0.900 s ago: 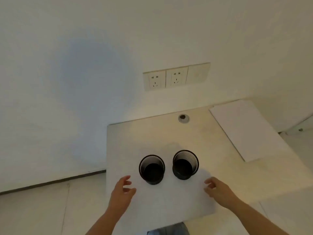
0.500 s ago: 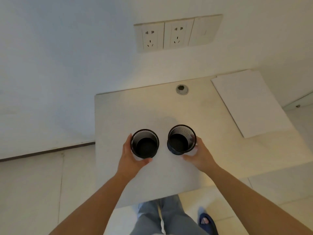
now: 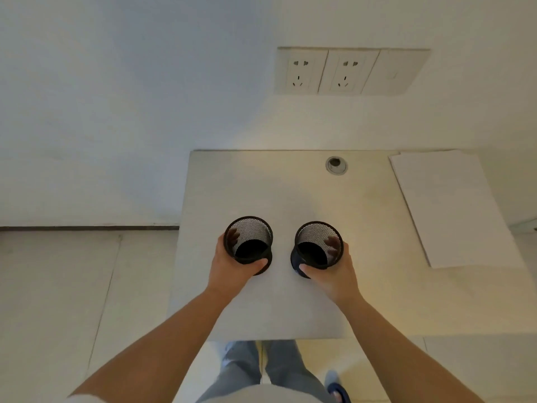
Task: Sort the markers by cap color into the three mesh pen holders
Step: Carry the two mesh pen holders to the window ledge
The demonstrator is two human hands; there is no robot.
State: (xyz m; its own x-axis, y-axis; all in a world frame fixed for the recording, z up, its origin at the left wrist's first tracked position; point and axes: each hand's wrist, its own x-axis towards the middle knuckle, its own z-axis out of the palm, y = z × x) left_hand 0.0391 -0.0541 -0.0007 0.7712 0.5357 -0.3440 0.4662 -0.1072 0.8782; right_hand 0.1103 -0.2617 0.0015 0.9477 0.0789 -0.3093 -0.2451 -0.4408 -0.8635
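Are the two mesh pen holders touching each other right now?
Apart. The head view shows bare table between the left pen holder and the right pen holder.

Stood against a white wall (image 3: 116,97) with sockets (image 3: 345,71): pale desk (image 3: 290,187), grommet (image 3: 336,165), white sheet (image 3: 453,207). Tiled floor (image 3: 58,286) below.

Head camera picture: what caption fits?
Left hand and right hand each grip an empty mesh holder on the table.

1. Left hand (image 3: 232,267): fingers behind the left mesh holder (image 3: 248,239), seen only dimly through the mesh.
2. Right hand (image 3: 334,271): likewise behind the right mesh holder (image 3: 319,245).
3. Blue slipper (image 3: 338,392): cut off by the bottom edge.
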